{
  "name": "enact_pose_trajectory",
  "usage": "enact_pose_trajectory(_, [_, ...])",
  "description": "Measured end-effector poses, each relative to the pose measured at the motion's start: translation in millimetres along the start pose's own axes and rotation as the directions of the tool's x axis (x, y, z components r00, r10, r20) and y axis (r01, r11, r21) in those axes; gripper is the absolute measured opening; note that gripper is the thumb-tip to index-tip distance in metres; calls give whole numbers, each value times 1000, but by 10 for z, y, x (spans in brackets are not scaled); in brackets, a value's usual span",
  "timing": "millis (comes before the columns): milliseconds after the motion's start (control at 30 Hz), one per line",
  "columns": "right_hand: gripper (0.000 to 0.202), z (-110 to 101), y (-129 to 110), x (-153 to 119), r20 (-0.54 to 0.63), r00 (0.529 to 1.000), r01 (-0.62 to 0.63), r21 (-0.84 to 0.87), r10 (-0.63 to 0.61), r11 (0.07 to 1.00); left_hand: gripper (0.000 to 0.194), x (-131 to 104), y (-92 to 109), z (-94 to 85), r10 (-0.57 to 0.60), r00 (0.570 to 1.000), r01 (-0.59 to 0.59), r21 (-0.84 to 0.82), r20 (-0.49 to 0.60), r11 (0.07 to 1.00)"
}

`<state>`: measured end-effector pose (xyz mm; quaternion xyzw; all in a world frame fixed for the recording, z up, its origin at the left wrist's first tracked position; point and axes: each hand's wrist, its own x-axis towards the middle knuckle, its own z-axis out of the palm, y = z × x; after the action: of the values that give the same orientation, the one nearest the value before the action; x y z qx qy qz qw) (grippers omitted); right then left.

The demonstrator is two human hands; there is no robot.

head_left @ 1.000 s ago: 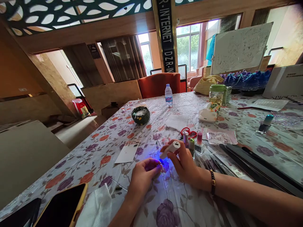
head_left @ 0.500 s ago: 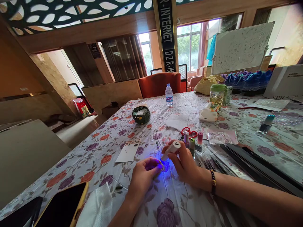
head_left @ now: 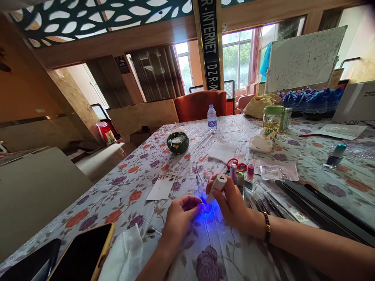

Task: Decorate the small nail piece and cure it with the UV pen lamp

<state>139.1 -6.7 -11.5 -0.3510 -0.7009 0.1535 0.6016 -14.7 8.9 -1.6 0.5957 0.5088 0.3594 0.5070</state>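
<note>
My right hand (head_left: 231,205) grips a small white UV lamp (head_left: 216,185), tilted down and to the left. Its blue-violet glow falls on the fingertips of my left hand (head_left: 181,216), which rests on the flowered tablecloth (head_left: 123,183) with the fingers curled together. Whether those fingertips pinch something small, I cannot tell. Three small nail polish bottles (head_left: 241,177) stand just behind my right hand, and red scissors (head_left: 236,164) lie past them.
A phone in a yellow case (head_left: 82,255) and a white tissue (head_left: 124,255) lie at the near left. A white card (head_left: 162,187), dark woven bowl (head_left: 177,143), water bottle (head_left: 211,118), green-lidded jar (head_left: 272,119) and black nail files (head_left: 322,208) are spread over the table.
The view has shifted a little, so everything sits slightly further right. The lamp is tipped a bit more upright and closer to my left fingertips. Both hands stay in place.
</note>
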Motion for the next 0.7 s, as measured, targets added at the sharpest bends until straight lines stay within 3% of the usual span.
enact_pose_trajectory(567, [10, 1, -11, 20, 3, 1000, 27, 6, -27, 1000, 23, 5, -7, 7, 5, 1000, -5, -26, 7, 1000])
enact_pose_trajectory(700, [16, -4, -1, 19, 13, 996, 93, 1, -93, 996, 23, 12, -5, 8, -8, 1000, 8, -10, 9, 1000])
